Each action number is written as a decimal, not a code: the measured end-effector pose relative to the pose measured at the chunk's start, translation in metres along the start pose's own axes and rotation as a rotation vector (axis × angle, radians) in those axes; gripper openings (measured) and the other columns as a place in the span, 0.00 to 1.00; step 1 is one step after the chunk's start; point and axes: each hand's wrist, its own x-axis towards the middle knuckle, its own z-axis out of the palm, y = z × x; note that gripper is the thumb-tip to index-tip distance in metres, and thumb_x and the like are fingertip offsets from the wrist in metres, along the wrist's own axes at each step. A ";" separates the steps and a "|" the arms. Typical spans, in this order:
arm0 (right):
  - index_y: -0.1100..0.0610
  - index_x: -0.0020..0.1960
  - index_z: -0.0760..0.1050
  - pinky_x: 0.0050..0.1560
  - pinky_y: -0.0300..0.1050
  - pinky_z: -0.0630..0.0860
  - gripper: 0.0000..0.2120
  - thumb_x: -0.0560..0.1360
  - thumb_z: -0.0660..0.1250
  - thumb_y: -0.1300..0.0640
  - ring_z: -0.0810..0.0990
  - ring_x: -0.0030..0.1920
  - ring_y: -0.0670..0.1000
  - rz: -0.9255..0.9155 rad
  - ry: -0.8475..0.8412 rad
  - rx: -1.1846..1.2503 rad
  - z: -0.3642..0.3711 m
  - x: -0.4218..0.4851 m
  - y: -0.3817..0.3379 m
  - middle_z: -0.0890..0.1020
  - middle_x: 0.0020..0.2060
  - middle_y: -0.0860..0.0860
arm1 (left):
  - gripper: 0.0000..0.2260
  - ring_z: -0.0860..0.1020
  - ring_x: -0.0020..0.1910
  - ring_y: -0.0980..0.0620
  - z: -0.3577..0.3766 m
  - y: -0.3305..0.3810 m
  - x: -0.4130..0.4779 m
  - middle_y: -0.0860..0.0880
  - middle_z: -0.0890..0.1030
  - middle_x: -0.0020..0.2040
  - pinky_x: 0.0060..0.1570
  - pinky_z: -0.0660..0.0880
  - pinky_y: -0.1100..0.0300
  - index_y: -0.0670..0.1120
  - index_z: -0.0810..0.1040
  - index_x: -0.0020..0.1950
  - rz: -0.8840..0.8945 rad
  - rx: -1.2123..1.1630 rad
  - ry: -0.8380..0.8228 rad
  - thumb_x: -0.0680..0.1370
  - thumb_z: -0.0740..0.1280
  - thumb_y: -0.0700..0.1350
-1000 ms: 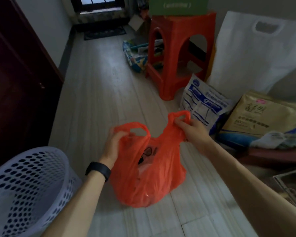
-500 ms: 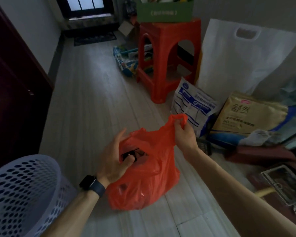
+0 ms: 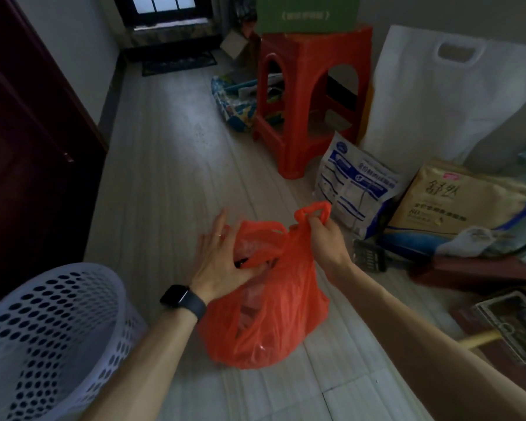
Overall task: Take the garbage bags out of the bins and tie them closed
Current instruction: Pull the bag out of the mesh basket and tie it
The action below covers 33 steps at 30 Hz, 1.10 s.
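Note:
An orange plastic garbage bag (image 3: 274, 317) rests on the pale floor in front of me, out of the bin, its mouth loose. My right hand (image 3: 324, 238) pinches the bag's right handle loop and holds it up. My left hand (image 3: 219, 259), with a black watch on the wrist, has its fingers spread; the thumb presses into the bag's left side near the other handle, which lies slack. The white perforated bin (image 3: 43, 338) stands at the lower left, with no bag in it that I can see.
A red plastic stool (image 3: 310, 98) with a green box on top stands ahead right. White, blue-printed and tan sacks (image 3: 456, 196) lean along the right wall. A dark door (image 3: 28, 141) lines the left. The floor runs back toward a window.
My left hand let go of the left handle, moved across the bag's mouth and opened its fingers. The right hand kept its handle and the bag sank lower.

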 end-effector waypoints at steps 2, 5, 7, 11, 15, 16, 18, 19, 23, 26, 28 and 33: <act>0.53 0.52 0.78 0.47 0.48 0.84 0.13 0.83 0.55 0.51 0.86 0.46 0.52 -0.022 -0.023 0.015 -0.002 -0.005 -0.001 0.86 0.47 0.55 | 0.26 0.67 0.73 0.50 0.003 0.014 0.006 0.50 0.65 0.77 0.72 0.64 0.51 0.52 0.74 0.71 0.040 -0.054 0.039 0.75 0.61 0.60; 0.57 0.52 0.78 0.47 0.47 0.84 0.15 0.84 0.54 0.52 0.86 0.46 0.50 -0.133 0.051 0.019 -0.006 -0.010 -0.009 0.86 0.45 0.53 | 0.15 0.80 0.57 0.46 0.001 0.043 0.006 0.49 0.83 0.58 0.49 0.72 0.67 0.50 0.82 0.62 -0.179 -0.479 0.196 0.84 0.57 0.48; 0.60 0.51 0.78 0.42 0.44 0.82 0.14 0.83 0.54 0.56 0.86 0.43 0.46 -0.232 0.127 -0.034 -0.009 -0.008 -0.016 0.86 0.42 0.52 | 0.15 0.77 0.63 0.38 -0.006 0.059 0.010 0.40 0.80 0.63 0.61 0.76 0.54 0.64 0.77 0.64 -0.312 -0.890 0.306 0.85 0.53 0.54; 0.53 0.38 0.75 0.34 0.41 0.75 0.13 0.77 0.55 0.56 0.80 0.35 0.45 -0.363 0.178 -0.283 -0.004 -0.014 -0.044 0.81 0.35 0.50 | 0.16 0.78 0.63 0.52 -0.012 0.069 0.004 0.50 0.81 0.63 0.54 0.75 0.63 0.54 0.74 0.68 -0.264 -0.806 0.256 0.81 0.61 0.56; 0.54 0.39 0.77 0.32 0.45 0.73 0.11 0.75 0.59 0.52 0.77 0.33 0.51 -0.344 0.037 -0.610 0.000 -0.021 -0.084 0.77 0.32 0.50 | 0.32 0.79 0.50 0.68 -0.005 0.073 -0.008 0.65 0.80 0.52 0.50 0.76 0.69 0.57 0.68 0.62 -0.146 -0.541 0.017 0.64 0.77 0.63; 0.55 0.43 0.78 0.32 0.46 0.75 0.08 0.74 0.62 0.54 0.78 0.33 0.51 -0.292 -0.035 -0.582 -0.001 -0.021 -0.092 0.78 0.32 0.49 | 0.39 0.80 0.52 0.63 -0.003 0.073 -0.009 0.61 0.81 0.55 0.52 0.76 0.64 0.57 0.66 0.66 -0.130 -0.440 -0.035 0.60 0.77 0.67; 0.54 0.43 0.78 0.27 0.44 0.72 0.02 0.72 0.67 0.57 0.75 0.29 0.49 -0.241 -0.141 -0.519 -0.003 -0.023 -0.105 0.77 0.29 0.48 | 0.48 0.79 0.56 0.59 0.002 0.074 -0.006 0.59 0.80 0.60 0.56 0.76 0.60 0.60 0.61 0.73 -0.102 -0.355 -0.110 0.58 0.76 0.71; 0.54 0.40 0.78 0.26 0.43 0.70 0.01 0.70 0.68 0.58 0.74 0.27 0.48 -0.244 -0.172 -0.508 -0.004 -0.023 -0.108 0.76 0.27 0.47 | 0.48 0.79 0.58 0.59 0.004 0.076 -0.005 0.59 0.80 0.61 0.57 0.76 0.60 0.61 0.60 0.74 -0.084 -0.370 -0.140 0.59 0.76 0.71; 0.55 0.42 0.80 0.28 0.40 0.75 0.01 0.72 0.71 0.59 0.76 0.30 0.47 -0.297 -0.283 -0.503 -0.011 -0.024 -0.109 0.79 0.30 0.51 | 0.13 0.81 0.45 0.63 0.009 0.078 0.003 0.61 0.84 0.45 0.46 0.74 0.66 0.57 0.80 0.54 -0.069 -0.307 -0.049 0.74 0.70 0.62; 0.54 0.48 0.80 0.36 0.45 0.76 0.06 0.73 0.72 0.55 0.80 0.36 0.49 -0.330 -0.305 -0.349 -0.020 -0.016 -0.097 0.82 0.39 0.54 | 0.15 0.76 0.30 0.63 0.012 0.074 0.006 0.59 0.78 0.28 0.36 0.71 0.64 0.55 0.75 0.32 -0.077 -0.377 -0.015 0.78 0.69 0.55; 0.52 0.59 0.77 0.44 0.47 0.76 0.21 0.68 0.73 0.46 0.81 0.49 0.51 -0.347 -0.237 -0.275 -0.025 -0.005 -0.073 0.81 0.52 0.52 | 0.08 0.81 0.38 0.56 0.011 0.067 0.010 0.53 0.84 0.36 0.43 0.77 0.56 0.53 0.82 0.39 -0.159 -0.573 -0.038 0.77 0.71 0.51; 0.37 0.78 0.52 0.76 0.61 0.56 0.58 0.55 0.69 0.20 0.52 0.79 0.52 -0.388 -0.418 -0.923 -0.018 0.014 0.021 0.54 0.80 0.47 | 0.06 0.74 0.25 0.62 -0.003 0.055 0.009 0.59 0.77 0.24 0.24 0.67 0.69 0.53 0.82 0.40 -0.315 -0.882 -0.191 0.77 0.72 0.45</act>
